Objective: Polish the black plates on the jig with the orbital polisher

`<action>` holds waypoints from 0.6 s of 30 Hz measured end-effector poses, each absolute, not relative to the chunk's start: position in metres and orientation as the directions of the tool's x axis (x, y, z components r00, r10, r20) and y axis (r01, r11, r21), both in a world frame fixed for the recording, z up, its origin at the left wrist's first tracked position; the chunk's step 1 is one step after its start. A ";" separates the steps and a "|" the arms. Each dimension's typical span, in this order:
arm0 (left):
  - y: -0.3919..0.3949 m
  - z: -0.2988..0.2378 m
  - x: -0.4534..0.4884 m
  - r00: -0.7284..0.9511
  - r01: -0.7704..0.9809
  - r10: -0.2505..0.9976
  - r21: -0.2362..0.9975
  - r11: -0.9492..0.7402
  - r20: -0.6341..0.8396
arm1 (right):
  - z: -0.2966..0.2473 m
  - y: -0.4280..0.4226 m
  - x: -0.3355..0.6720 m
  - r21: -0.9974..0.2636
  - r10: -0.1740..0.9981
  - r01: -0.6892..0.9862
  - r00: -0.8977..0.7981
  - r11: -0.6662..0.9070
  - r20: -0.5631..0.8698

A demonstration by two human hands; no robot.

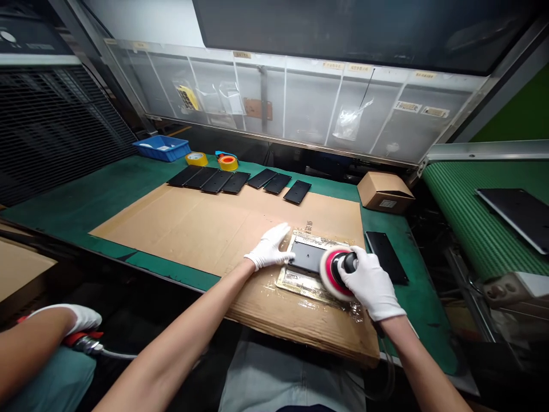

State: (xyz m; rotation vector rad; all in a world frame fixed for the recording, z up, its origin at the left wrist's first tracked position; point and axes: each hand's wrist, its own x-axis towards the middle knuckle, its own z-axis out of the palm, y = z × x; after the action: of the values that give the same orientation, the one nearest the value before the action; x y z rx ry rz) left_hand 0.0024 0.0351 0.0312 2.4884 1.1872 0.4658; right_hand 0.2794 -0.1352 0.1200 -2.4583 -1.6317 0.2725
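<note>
My right hand, in a white glove, is closed around a polisher with a white round pad and a red backing. The pad lies over the right part of a dark flat panel. That panel rests inside a taped frame on stacked cardboard. My left hand, gloved too, is open at the panel's left side, its thumb touching the panel edge and its other fingers stretched out. How much of the panel the pad covers is hidden.
Several black panels line the cardboard's back edge; another panel lies right of the polisher. Behind stand a blue bin, yellow tape and a carton. A green conveyor runs at right. A co-worker's gloved hand is lower left.
</note>
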 end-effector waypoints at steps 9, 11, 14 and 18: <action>0.023 0.060 0.068 0.905 0.410 0.422 0.373 -0.832 -0.054 | 0.113 -0.181 0.298 -0.434 0.883 0.783 0.464 -0.445 -0.069; 0.021 0.060 0.072 0.895 0.433 0.441 0.349 -0.831 -0.061 | 0.111 -0.189 0.294 -0.458 0.896 0.787 0.442 -0.413 -0.049; 0.020 0.067 0.074 0.910 0.392 0.414 0.333 -0.858 -0.005 | 0.108 -0.201 0.293 -0.506 0.907 0.778 0.420 -0.372 -0.020; 0.028 0.092 0.072 0.907 0.390 0.420 0.307 -0.868 0.036 | 0.105 -0.214 0.297 -0.531 0.881 0.740 0.472 -0.413 -0.028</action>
State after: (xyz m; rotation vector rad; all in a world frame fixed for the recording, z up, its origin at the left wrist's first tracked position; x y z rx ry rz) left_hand 0.0722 0.0275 0.0916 2.7765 0.6029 0.1458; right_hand 0.2972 -0.2138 0.1054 -2.2729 -1.3491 0.4231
